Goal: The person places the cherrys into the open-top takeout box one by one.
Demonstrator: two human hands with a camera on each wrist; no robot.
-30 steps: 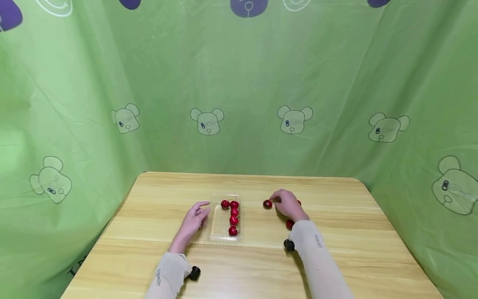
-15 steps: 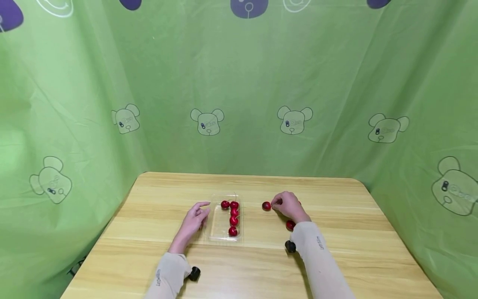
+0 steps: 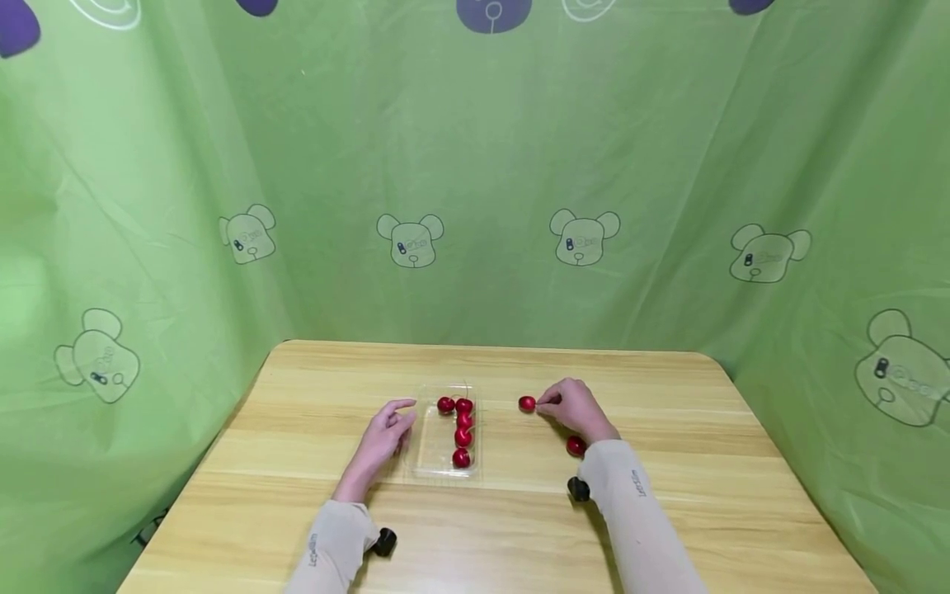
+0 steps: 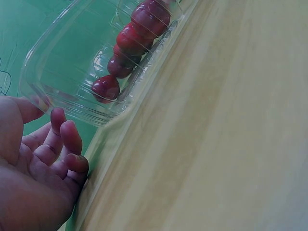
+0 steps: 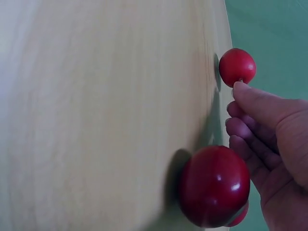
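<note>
By its stem, my right hand [image 3: 577, 410] pinches a red cherry [image 3: 527, 404] between thumb and fingertips. The right wrist view shows this cherry [image 5: 237, 66] beside its shadow, close over the tabletop. My left hand [image 3: 382, 436] lies beside a clear plastic box [image 3: 432, 472], fingers loosely bent, one fingertip right at the rim in the left wrist view. Several cherries [image 3: 463, 438] sit in the box, most in a line along its right side, and one [image 3: 445, 405] at the upper left of that line.
Another cherry [image 3: 576, 446] lies on the wooden table [image 3: 653, 511] near my right wrist. In the right wrist view a further cherry [image 5: 239, 217] shows partly behind the large near one [image 5: 214, 186]. A green curtain [image 3: 490, 289] surrounds the table's back and sides.
My right hand has shifted slightly, and the cherry on its stem has moved a little left and turned. The left hand and the box have stayed in place.
</note>
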